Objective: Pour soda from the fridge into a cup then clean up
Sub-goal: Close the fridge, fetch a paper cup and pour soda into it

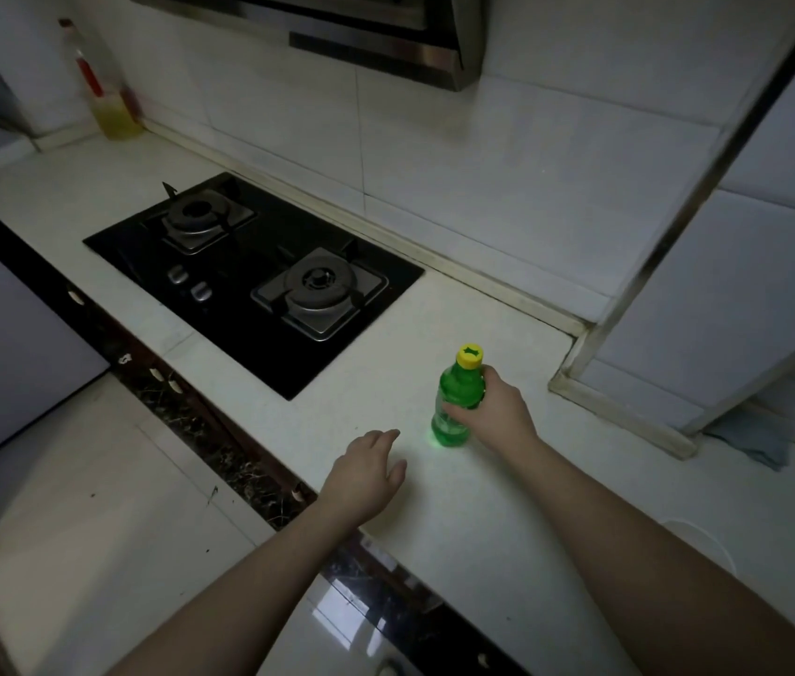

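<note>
One green soda bottle (454, 407) with a yellow cap (469, 356) stands upright on the white countertop (386, 383), near its right end and just right of the black two-burner gas hob (254, 280). The right hand (493, 407) grips the bottle around its middle. The left hand (366, 473) hovers near the counter's front edge, fingers relaxed and holding nothing. An oil bottle (103, 90) stands in the far left corner.

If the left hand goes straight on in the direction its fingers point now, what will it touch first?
Probably the green soda bottle. The left hand hovers open over the counter, fingers pointing up and right toward the bottle's base, which the right hand grips. Depth is unclear, so it might pass just left of the bottle.
</note>
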